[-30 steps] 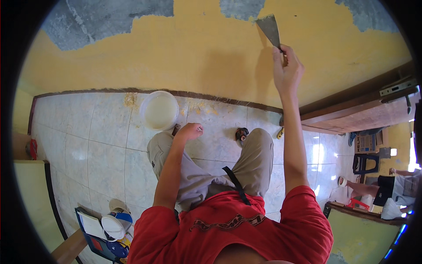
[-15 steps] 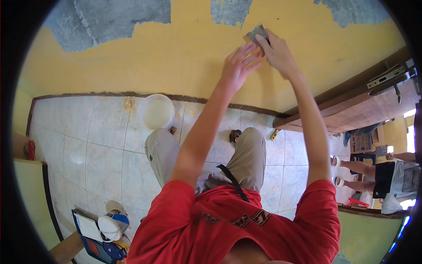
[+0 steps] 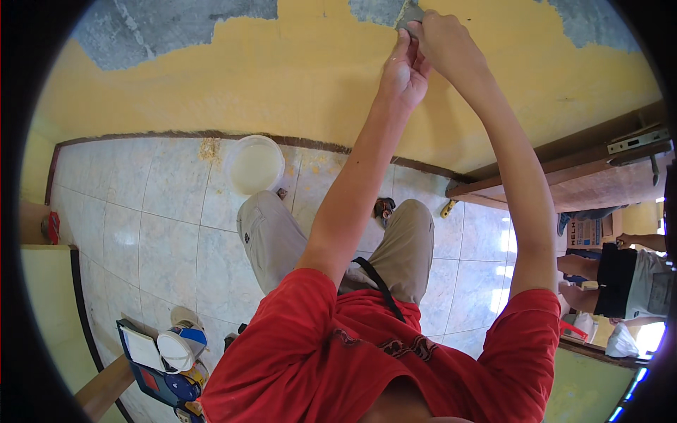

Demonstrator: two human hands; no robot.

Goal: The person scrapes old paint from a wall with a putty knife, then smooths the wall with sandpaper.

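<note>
Scraper higher, beside grey patch

Dark lettering on cardboard box

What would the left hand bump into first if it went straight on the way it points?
The left hand would most likely meet the scraper first; they may already touch, as depth is unclear. Behind that is the wall.
</note>
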